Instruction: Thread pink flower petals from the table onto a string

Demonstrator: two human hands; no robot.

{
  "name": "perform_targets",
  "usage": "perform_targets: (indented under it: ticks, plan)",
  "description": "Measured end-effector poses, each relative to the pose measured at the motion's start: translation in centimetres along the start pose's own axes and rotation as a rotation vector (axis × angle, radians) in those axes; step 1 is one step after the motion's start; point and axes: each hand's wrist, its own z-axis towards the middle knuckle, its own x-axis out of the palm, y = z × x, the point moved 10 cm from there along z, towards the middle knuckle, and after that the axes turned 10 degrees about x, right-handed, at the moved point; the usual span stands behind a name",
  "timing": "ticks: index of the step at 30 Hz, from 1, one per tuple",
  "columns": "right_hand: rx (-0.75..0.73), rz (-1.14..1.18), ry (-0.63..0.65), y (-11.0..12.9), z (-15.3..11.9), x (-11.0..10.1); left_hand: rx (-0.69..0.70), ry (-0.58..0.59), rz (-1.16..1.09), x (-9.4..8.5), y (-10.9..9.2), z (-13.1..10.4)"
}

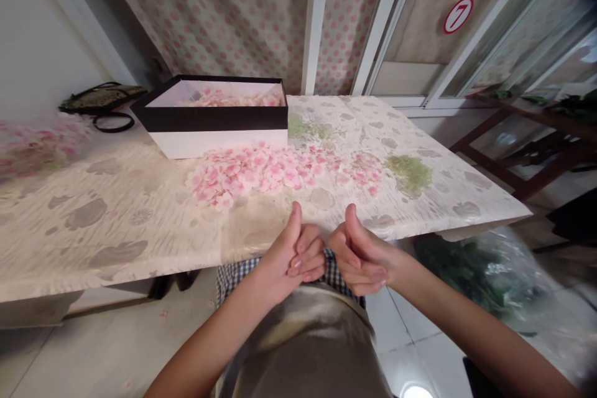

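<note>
Both hands are held side by side over my lap at the table's front edge, thumbs pointing up. My left hand (pixel 302 252) has its fingers curled in, with nothing seen in it. My right hand (pixel 359 255) is curled the same way and also shows nothing held. A small gap parts the two. Just beyond them on the table lies a spread of pink artificial flower petals (pixel 261 168). Behind these petals stands a white box with a black rim (pixel 219 130), holding more pink petals (pixel 233 98). A green sprig clump (pixel 410 174) lies to the right.
The patterned tablecloth (pixel 130 224) covers the table. Pink flowers (pixel 41 143) sit at the far left, near a dark pouch (pixel 100 98) and a black ring (pixel 113 123). Paler green sprigs (pixel 308 129) lie beside the box. Clear plastic with greenery (pixel 494 273) rests on the floor at right.
</note>
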Motion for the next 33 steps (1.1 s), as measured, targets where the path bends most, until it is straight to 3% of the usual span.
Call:
perform_targets:
  ticks: [3,5,9,11,23,26,30,33]
  plan:
    - [-0.007,0.004,0.016,0.0,-0.1,0.4,0.271,-0.137,0.313,-1.2,-3.3,-0.3]
    - [0.024,0.003,0.021,-0.5,0.0,0.5,0.452,-0.157,0.547,-0.8,-5.2,-0.9]
    - [0.112,0.033,0.127,-1.9,0.2,1.3,0.751,-0.009,0.901,2.0,-6.6,-2.2]
    - [0.15,0.043,0.176,-2.5,0.2,1.4,0.799,0.039,0.933,2.6,-6.5,-2.4]
    - [0.441,-0.158,0.175,-5.9,0.2,-0.9,0.879,0.133,1.018,3.6,-6.5,-2.8]
    - [0.499,-0.225,0.134,-6.5,0.1,-1.3,0.745,0.174,1.017,3.3,-5.8,-2.4]
    - [0.531,-0.249,0.179,-7.0,0.1,-1.0,0.487,0.162,1.001,2.0,-4.4,-1.9]
    - [0.599,-0.275,0.182,-7.8,0.0,-1.2,0.415,0.19,0.995,2.0,-3.9,-2.0]
